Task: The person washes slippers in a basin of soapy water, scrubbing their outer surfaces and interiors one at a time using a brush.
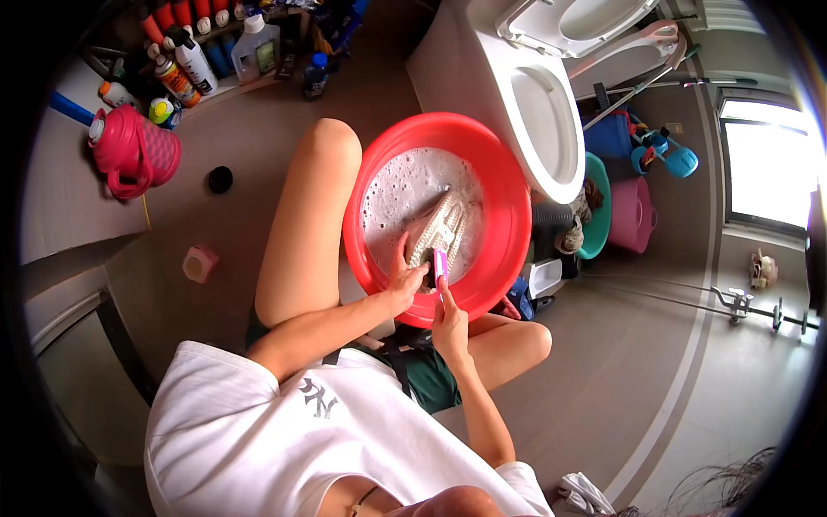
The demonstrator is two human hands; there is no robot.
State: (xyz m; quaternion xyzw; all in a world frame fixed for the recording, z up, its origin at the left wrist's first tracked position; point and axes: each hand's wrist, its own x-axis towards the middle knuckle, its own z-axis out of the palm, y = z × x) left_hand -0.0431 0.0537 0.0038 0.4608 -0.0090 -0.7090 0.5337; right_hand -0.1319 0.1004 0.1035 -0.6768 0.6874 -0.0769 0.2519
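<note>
A red basin (508,215) stands between my bent legs with foamy, bubbly water (392,185) in it. A pale, ribbed shoe (446,215) is tilted in the basin, its lower part in the foam. My left hand (407,280) grips the near end of the shoe, fingers along its left side. My right hand (450,326) is closed around the handle of a pink and white brush (441,263). The brush lies against the near part of the shoe; its bristles are mostly hidden.
A white toilet (547,129) with its lid up stands right beside the basin. Further right are a teal tub (596,207) and a pink bucket (633,215). A pink jug (133,151) and several bottles (194,60) are at the upper left. A small pinkish container (200,264) sits on the floor.
</note>
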